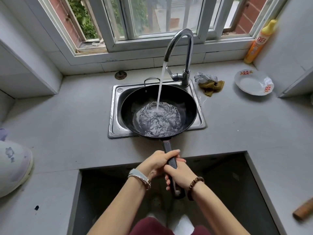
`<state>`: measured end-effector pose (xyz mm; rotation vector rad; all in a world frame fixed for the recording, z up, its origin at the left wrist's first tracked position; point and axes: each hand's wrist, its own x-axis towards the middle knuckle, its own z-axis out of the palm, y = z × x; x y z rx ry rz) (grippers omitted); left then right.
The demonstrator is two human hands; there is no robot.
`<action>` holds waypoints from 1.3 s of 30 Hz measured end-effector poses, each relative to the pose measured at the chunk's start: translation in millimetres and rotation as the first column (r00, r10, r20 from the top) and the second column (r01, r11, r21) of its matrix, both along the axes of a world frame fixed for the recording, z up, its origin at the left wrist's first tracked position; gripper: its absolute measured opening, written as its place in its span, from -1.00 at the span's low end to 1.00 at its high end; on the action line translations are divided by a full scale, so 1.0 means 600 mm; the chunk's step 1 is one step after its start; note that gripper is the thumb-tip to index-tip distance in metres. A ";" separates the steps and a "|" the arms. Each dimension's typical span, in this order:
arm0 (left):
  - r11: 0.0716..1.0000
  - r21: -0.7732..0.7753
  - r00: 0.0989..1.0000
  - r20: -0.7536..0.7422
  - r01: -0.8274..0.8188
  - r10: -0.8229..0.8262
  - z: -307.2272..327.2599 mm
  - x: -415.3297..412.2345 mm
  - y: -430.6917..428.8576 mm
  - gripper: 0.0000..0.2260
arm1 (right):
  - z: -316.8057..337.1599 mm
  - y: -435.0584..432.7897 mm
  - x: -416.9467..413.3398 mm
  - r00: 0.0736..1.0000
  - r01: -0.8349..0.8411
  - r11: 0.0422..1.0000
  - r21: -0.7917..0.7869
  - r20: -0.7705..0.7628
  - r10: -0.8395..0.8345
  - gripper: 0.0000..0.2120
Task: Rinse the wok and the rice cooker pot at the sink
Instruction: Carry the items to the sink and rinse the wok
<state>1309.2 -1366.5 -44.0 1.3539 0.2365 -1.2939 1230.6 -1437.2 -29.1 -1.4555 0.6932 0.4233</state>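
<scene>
A black wok (130, 106) sits over the steel sink (113, 119) and nearly fills it. Water runs from the curved tap (184, 43) into the wok and pools in its bottom. The wok's long dark handle (167, 147) points toward me. My left hand (156, 162) grips the handle nearer the wok. My right hand (180, 175) grips it just behind, closer to the handle's end. A pale appliance (13, 165), perhaps the rice cooker, shows partly at the left edge; no pot is visible.
A steel scourer and an olive cloth (211, 86) lie right of the tap. A white bowl (253, 84) and an orange detergent bottle (259, 43) stand at the back right. A wooden piece (303, 212) pokes in at the right edge. A drain cover (120, 75) lies behind the sink.
</scene>
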 end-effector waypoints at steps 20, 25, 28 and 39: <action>0.990 0.130 0.987 0.161 -0.048 0.027 -0.011 0.013 -0.016 -0.80 | 0.016 0.000 0.015 0.996 0.086 0.991 0.106 0.017 -0.088 -0.91; 0.981 0.181 0.979 0.200 -0.067 0.030 -0.004 0.014 -0.027 -0.77 | 0.022 -0.007 0.017 0.991 0.122 0.977 0.177 0.030 -0.129 -0.88; 0.974 0.210 0.981 0.192 -0.081 0.040 0.003 0.019 -0.026 -0.77 | 0.026 -0.008 0.020 0.989 0.129 0.959 0.251 0.036 -0.143 -0.88; 0.919 0.345 0.897 0.441 -0.190 0.020 0.052 0.043 0.027 -0.67 | 0.045 0.034 0.058 0.968 0.200 0.741 0.641 -0.011 -0.252 -0.76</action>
